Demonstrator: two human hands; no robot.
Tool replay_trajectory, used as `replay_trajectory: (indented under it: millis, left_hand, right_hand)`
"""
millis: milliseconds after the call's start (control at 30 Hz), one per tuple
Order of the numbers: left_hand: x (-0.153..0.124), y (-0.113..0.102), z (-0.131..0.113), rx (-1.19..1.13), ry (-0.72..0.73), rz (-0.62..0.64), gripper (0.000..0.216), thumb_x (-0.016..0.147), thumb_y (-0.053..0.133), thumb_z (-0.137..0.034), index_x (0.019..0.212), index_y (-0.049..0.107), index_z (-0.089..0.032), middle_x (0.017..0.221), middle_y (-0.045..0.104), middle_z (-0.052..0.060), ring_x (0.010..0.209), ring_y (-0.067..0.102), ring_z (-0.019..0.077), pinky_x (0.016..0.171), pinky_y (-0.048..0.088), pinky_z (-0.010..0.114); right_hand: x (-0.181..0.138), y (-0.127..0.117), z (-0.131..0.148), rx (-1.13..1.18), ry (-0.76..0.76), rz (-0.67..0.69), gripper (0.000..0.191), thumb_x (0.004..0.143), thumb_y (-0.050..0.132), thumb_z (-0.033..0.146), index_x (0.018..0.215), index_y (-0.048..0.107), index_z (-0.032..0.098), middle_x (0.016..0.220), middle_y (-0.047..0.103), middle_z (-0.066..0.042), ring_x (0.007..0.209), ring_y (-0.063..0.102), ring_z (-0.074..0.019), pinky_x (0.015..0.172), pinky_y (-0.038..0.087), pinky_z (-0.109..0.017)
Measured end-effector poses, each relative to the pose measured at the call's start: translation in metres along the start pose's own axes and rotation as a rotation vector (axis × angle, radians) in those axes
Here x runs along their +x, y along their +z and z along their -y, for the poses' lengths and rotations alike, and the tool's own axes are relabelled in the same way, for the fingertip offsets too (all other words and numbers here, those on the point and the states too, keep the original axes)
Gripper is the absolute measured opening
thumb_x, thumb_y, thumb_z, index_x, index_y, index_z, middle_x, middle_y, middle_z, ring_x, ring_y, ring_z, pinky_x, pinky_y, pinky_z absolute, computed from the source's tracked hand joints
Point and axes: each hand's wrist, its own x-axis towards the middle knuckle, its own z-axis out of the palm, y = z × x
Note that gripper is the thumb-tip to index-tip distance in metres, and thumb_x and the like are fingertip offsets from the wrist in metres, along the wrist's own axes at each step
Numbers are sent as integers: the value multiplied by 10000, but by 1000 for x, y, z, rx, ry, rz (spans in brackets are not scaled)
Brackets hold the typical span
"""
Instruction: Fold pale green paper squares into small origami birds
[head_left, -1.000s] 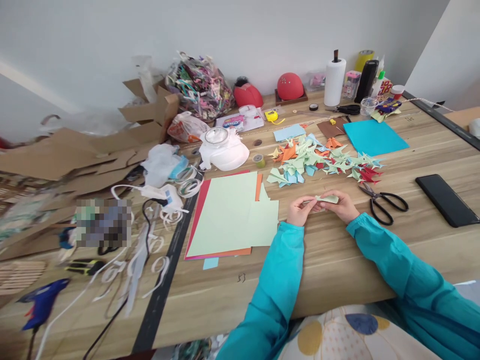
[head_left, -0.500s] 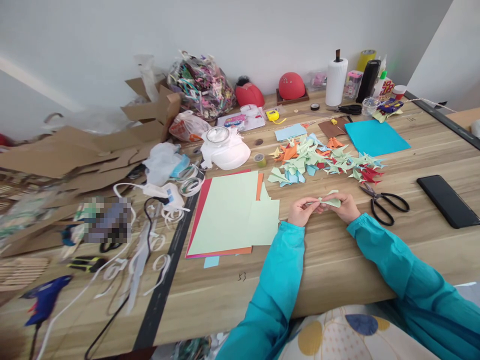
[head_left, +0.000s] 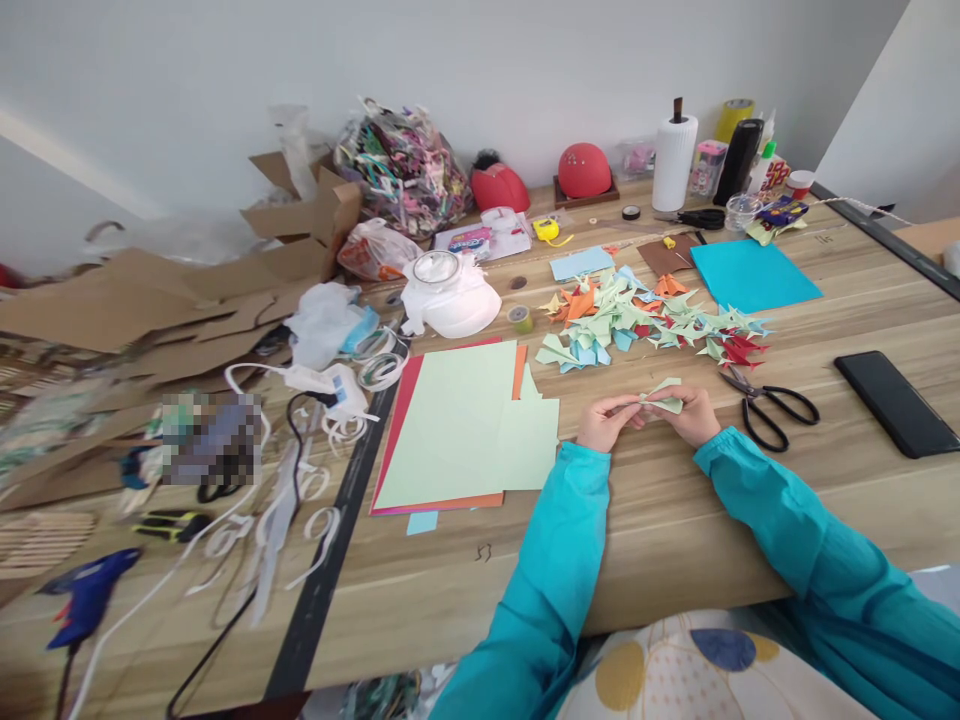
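Note:
Between my two hands is a small pale green folded paper, held just above the wooden table. My left hand pinches its left end with thumb and fingers. On its right side, my right hand grips the paper, fingers closed. Beyond them lies a heap of folded paper cranes in green, orange, blue and red. To the left, pale green sheets rest on red and orange ones, with a smaller green square overlapping their edge. Black-handled scissors lie right of my right hand.
A black phone lies at the right, and a blue sheet behind the scissors. A power strip with cables and a blue glue gun occupy the left. Bottles, including a white one, stand along the back.
The folded paper has shifted and tilted very slightly between my fingers. Both hands keep nearly the same place and grip.

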Motion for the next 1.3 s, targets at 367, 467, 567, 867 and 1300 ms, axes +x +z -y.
replay_trajectory:
  millis: [367, 467, 567, 867, 1300]
  left_hand:
    - [0, 1, -1, -21, 9, -18, 302, 548, 755, -379, 711, 683, -136, 603, 671, 27, 537, 628, 151, 595, 556, 316]
    - [0, 2, 1, -14, 29, -27, 296, 560, 749, -369, 740, 694, -139, 626, 679, 31, 545, 630, 154, 585, 553, 314]
    - [0, 3, 2, -9, 46, -53, 291, 590, 732, -365, 784, 702, -151, 615, 677, 26, 541, 626, 150, 563, 546, 297]
    - [1, 3, 1, -4, 38, -81, 277, 584, 729, -393, 727, 698, -157, 618, 681, 27, 552, 632, 157, 593, 555, 309]
    - [1, 3, 7, 17, 87, -69, 183, 616, 714, -330, 680, 675, -163, 649, 670, 25, 597, 640, 164, 625, 543, 323]
  right_hand:
    - [1, 1, 1, 43, 52, 7, 226, 581, 756, 389, 728, 723, 220, 740, 704, -38, 732, 643, -211, 701, 514, -344]
    - [1, 1, 0, 43, 48, -24, 218, 579, 760, 379, 719, 721, 216, 742, 702, -40, 727, 639, -207, 693, 511, -343]
    - [1, 2, 0, 22, 30, -76, 216, 575, 762, 381, 712, 721, 220, 724, 695, -40, 712, 632, -202, 673, 509, -339]
    - [1, 2, 4, 11, 24, -26, 225, 604, 734, 418, 740, 726, 240, 739, 704, -34, 737, 639, -209, 681, 514, -338]
    - [0, 6, -1, 94, 85, -84, 192, 610, 736, 386, 650, 678, 208, 700, 679, -31, 701, 629, -188, 670, 503, -332]
